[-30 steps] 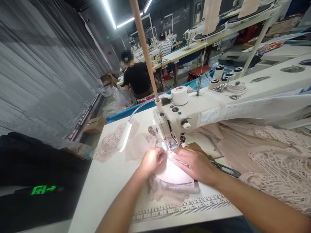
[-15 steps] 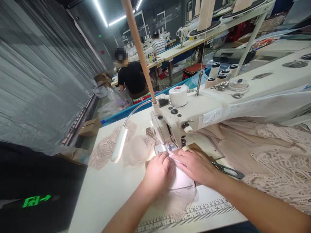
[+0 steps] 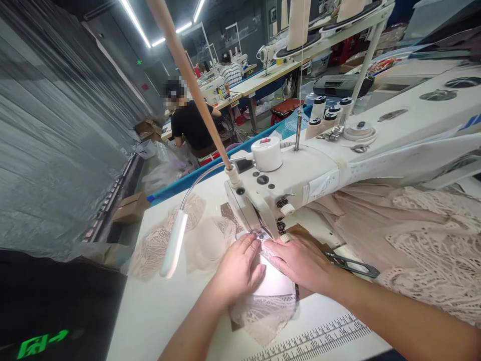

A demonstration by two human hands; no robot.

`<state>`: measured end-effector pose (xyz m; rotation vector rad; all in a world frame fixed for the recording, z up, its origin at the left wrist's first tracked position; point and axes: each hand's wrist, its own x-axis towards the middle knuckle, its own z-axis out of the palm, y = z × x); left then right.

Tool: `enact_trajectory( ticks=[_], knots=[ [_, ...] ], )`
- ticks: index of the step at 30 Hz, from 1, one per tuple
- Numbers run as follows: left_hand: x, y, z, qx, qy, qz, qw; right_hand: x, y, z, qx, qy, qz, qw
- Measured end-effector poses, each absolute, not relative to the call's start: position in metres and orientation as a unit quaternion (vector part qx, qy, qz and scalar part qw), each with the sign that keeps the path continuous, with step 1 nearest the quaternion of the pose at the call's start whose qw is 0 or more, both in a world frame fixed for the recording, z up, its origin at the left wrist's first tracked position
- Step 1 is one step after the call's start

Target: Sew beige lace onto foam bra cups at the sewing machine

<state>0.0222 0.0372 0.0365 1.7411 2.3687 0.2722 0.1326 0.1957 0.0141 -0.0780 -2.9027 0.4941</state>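
Observation:
Under the head of a white sewing machine [image 3: 250,200] lies a pale beige lace piece [image 3: 263,316] with a smooth white panel [image 3: 276,281]. My left hand [image 3: 240,265] rests flat on its left side, fingers stretched toward the needle and thumb apart. From the right, my right hand [image 3: 300,263] lies on the same piece with its fingers extended, the tips close to the presser foot. Both hands press the cloth down on the machine bed. The needle and the seam are mostly hidden by my fingertips and the machine head.
Lace cups [image 3: 206,240] lie left of the machine, beneath a bendy lamp [image 3: 175,245]. More beige lace fabric [image 3: 432,240] is heaped at right, beside dark thread snips [image 3: 353,263]. A ruler strip [image 3: 319,336] runs along the front edge. A person in black [image 3: 193,123] sits beyond.
My left thumb has spread away from the fingers, uncovering more of the white panel. The lace piece's lower part lies flatter and shows more. The view has shifted slightly.

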Motion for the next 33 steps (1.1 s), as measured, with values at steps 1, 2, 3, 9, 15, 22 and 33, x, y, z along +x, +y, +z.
enact_trajectory(
  ticks=[1, 2, 3, 9, 15, 22, 33],
  knots=[
    [0.02, 0.038, 0.037, 0.591, 0.796, 0.088, 0.097, 0.132, 0.196, 0.014, -0.027, -0.981, 0.165, 0.102],
    [0.019, 0.038, 0.038, 0.595, 0.793, 0.085, 0.098, 0.132, 0.196, 0.015, -0.03, -0.98, 0.164, 0.105],
    [0.016, 0.038, 0.039, 0.599, 0.79, 0.081, 0.099, 0.132, 0.196, 0.015, -0.033, -0.98, 0.164, 0.108],
    [0.006, 0.038, 0.051, 0.631, 0.769, 0.044, 0.088, 0.131, 0.2, 0.01, -0.023, -0.977, 0.169, 0.126],
    [0.021, 0.034, 0.052, 0.648, 0.758, 0.077, 0.017, 0.135, 0.205, -0.003, -0.021, -0.967, 0.194, 0.164],
    [0.032, 0.032, 0.031, 0.648, 0.75, 0.132, -0.006, 0.14, 0.204, 0.009, 0.056, -0.969, 0.196, 0.137],
    [0.021, 0.03, 0.027, 0.64, 0.752, 0.159, 0.003, 0.137, 0.202, 0.006, 0.042, -0.973, 0.182, 0.136]
  ],
)
